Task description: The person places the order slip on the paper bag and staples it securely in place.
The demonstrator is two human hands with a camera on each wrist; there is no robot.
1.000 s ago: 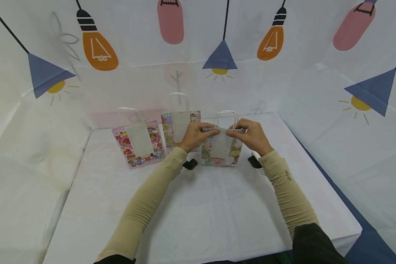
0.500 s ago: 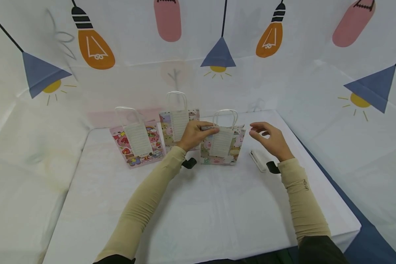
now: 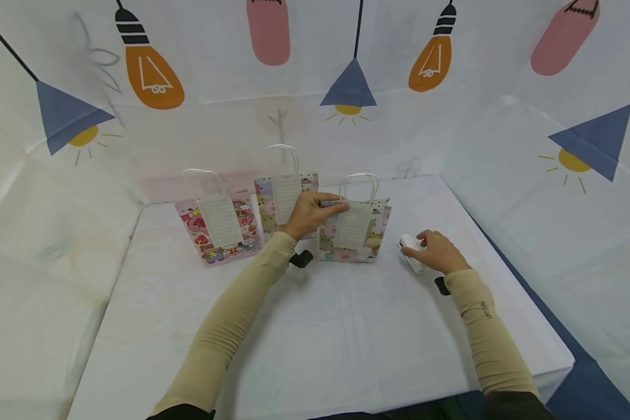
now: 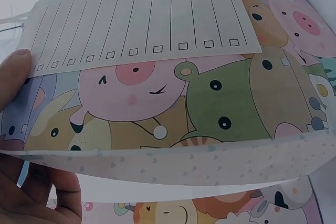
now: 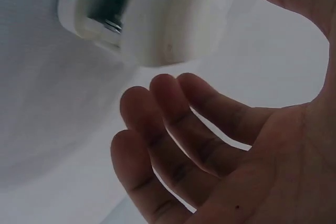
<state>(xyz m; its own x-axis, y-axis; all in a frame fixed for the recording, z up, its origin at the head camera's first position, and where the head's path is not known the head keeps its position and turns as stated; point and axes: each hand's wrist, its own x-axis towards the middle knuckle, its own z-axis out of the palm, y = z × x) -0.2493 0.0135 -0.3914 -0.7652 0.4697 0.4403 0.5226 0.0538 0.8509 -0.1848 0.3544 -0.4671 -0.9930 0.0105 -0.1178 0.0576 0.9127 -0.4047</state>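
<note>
My left hand pinches the top edge of a paper gift bag with printed cartoon animals, together with a lined checklist sheet lying against its front. In the left wrist view, the thumb presses the end of the sheet and the fingers lie behind the bag's edge. To the right of the bag, a white stapler lies on the table. Over it hovers my right hand; in the right wrist view its fingers are spread and loosely bent, with a gap between them and the stapler.
A pink gift bag and a second animal-print bag lie to the left, each with a lined sheet and upright white handles. The white-covered table meets printed fabric walls at the back and left.
My right hand has let go of the bag's top edge and moved right and down to the stapler. The left hand has kept its pinch on the bag and sheet.
</note>
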